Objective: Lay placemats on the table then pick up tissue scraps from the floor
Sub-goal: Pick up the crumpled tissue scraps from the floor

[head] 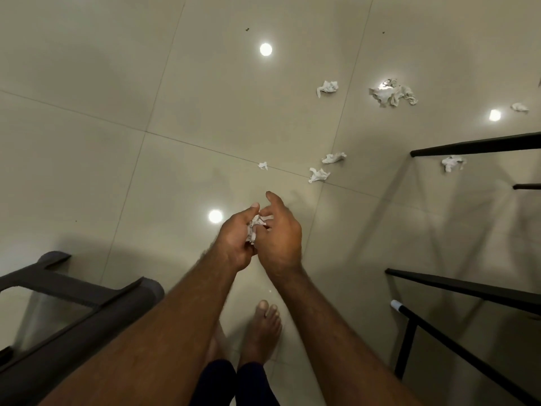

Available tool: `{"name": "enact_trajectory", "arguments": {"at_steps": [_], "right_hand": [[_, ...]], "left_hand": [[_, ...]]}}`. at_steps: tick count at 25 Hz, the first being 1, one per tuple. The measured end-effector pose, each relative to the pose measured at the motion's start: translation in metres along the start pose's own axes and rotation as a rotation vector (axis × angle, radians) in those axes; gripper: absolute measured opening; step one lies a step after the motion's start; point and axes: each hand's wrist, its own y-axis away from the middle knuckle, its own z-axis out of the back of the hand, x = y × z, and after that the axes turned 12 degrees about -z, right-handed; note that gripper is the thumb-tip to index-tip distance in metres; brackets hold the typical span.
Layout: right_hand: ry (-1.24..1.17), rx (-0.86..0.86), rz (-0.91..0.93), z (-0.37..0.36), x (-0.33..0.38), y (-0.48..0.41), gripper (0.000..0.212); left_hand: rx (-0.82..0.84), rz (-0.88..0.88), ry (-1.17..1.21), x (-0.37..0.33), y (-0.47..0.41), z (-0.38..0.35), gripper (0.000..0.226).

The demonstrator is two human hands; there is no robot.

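Two hands: the left hand [234,244] and right hand [282,244] meet over the tiled floor [146,112].
Tissue wad: a crumpled white tissue wad [255,228] sits between them, cupped in the left hand's curled fingers and thumb.
Right hand: its back is turned up, forefinger straight and other fingers bent against the wad; whether it grips, I cannot tell.
Wad axis: the long side runs from the left palm away toward the right fingertips.
Loose scraps: the nearest scrap [262,165] lies on the floor just ahead of the hands; others scatter farther right, the biggest scrap [392,95] well apart.
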Motion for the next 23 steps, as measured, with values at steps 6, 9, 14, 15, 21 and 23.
{"name": "enact_trajectory", "arguments": {"at_steps": [6,9,14,15,21,23], "right_hand": [[0.169,-0.075,-0.044,0.026,0.013,-0.017,0.072],[0.104,-0.007,-0.119,0.031,0.011,-0.033,0.082],[-0.141,0.149,-0.253,0.039,0.003,-0.068,0.087],[-0.204,0.148,-0.262,0.039,0.001,-0.073,0.083],[-0.16,-0.127,-0.353,0.028,-0.038,-0.126,0.052],[0.039,-0.189,-0.345,0.026,-0.061,-0.153,0.044]], "left_hand": [[0.032,-0.096,-0.235,-0.017,-0.004,-0.024,0.013],[0.071,-0.117,-0.355,-0.023,-0.016,-0.031,0.018],[0.053,-0.115,-0.505,-0.037,-0.047,-0.048,0.014],[0.067,-0.115,-0.537,-0.042,-0.054,-0.051,0.015],[0.062,-0.165,-0.66,-0.068,-0.1,-0.067,0.058],[0.009,-0.162,-0.672,-0.071,-0.117,-0.071,0.076]]}}
